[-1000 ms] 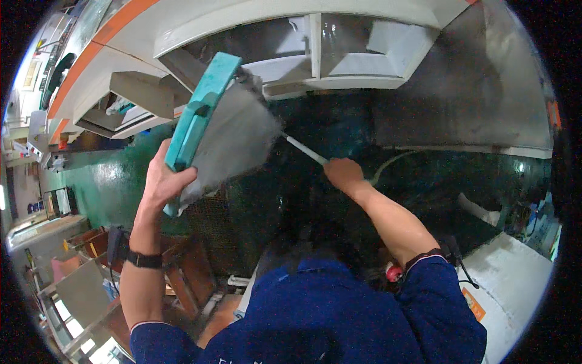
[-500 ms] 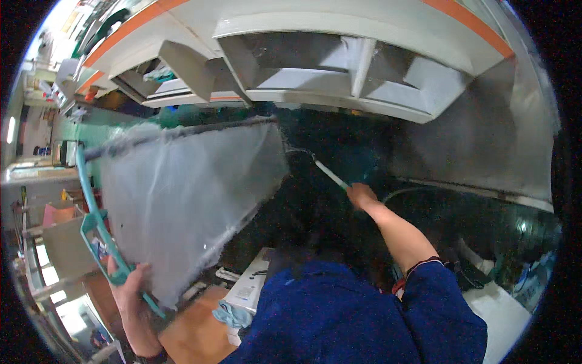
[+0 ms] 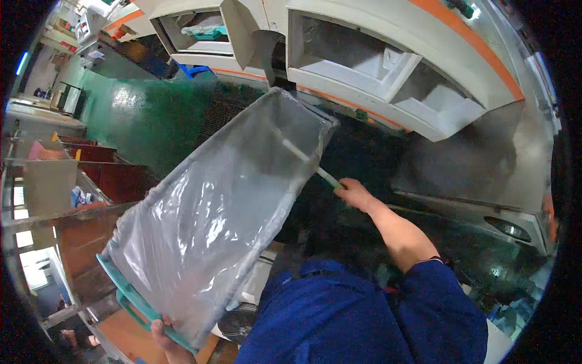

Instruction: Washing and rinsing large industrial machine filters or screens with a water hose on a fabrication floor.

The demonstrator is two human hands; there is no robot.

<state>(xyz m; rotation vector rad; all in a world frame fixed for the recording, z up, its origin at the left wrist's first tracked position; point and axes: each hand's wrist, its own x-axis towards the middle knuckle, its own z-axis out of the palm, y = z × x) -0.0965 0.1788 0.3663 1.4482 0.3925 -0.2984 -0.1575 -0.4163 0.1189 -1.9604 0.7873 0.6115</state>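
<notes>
My left hand (image 3: 165,335) grips the teal plastic handle (image 3: 130,303) at the near end of a long panel wrapped in clear film. The panel (image 3: 212,206) tilts up and away from me, its far end reaching toward the cabinets; the film is creased and shiny. My right hand (image 3: 354,193) is closed round the green grip of a slim white wand (image 3: 328,177). The wand points left to the panel's far right part, where it looks paler; whether it passes behind or inside the film I cannot tell. Its tip is faint.
White cabinets with open compartments (image 3: 357,57) and an orange stripe stand ahead. A dark grille (image 3: 221,109) lies on the green floor (image 3: 139,115). A grey metal panel (image 3: 467,158) stands at right. Brown boards (image 3: 109,176) are at left, and a round black item (image 3: 239,321) is close to me.
The panel has swung round to the right, its far end now by the cabinets. My left hand has moved lower and right with the handle. The wand now overlaps the panel.
</notes>
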